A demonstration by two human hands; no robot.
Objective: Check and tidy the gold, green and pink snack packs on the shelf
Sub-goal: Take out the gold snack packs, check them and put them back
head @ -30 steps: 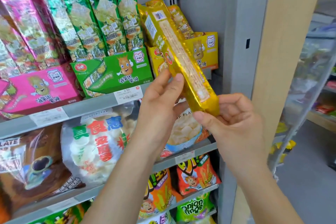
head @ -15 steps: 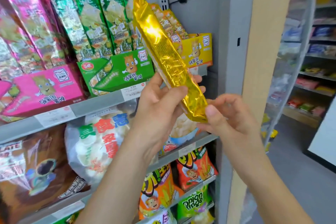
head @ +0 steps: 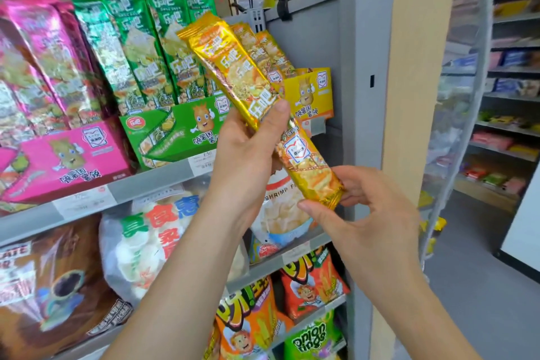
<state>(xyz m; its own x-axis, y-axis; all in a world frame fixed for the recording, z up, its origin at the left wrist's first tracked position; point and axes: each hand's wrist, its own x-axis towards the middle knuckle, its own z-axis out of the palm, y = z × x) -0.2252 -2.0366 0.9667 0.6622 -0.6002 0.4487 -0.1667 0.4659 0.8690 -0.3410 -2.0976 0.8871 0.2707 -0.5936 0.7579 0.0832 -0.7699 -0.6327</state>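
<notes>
A gold snack pack [head: 233, 67] is held slantwise in the centre of the frame, its upper end toward the upper left and its lower end toward the lower right, printed face turned to the camera. It is gripped about its middle by the left hand [head: 245, 155], the thumb laid across the front and the fingers hidden behind. Its lower sealed end is pinched between thumb and fingers of the right hand [head: 359, 213] in the lower right of centre. Just behind the held pack, further gold packs [head: 271, 50] are stood upright in a yellow display box [head: 311, 93] at the right end of the top shelf [head: 146, 187], against the grey upright [head: 359, 67]. To the left of these, green packs [head: 140, 47] are leaned in a green display box [head: 181, 131], and at the far left pink packs [head: 43, 61] are stood in a pink display box [head: 67, 155]. A price tag [head: 201, 159] is fixed to the shelf edge below the green box. On the shelf beneath, a brown bag [head: 43, 280], a white bag with red and green characters [head: 146, 237] and a shrimp chips bag [head: 280, 213] are seen, partly covered by the arms. Orange snack bags [head: 315, 283] and an onion rings bag [head: 312, 336] are placed lower still.
</notes>
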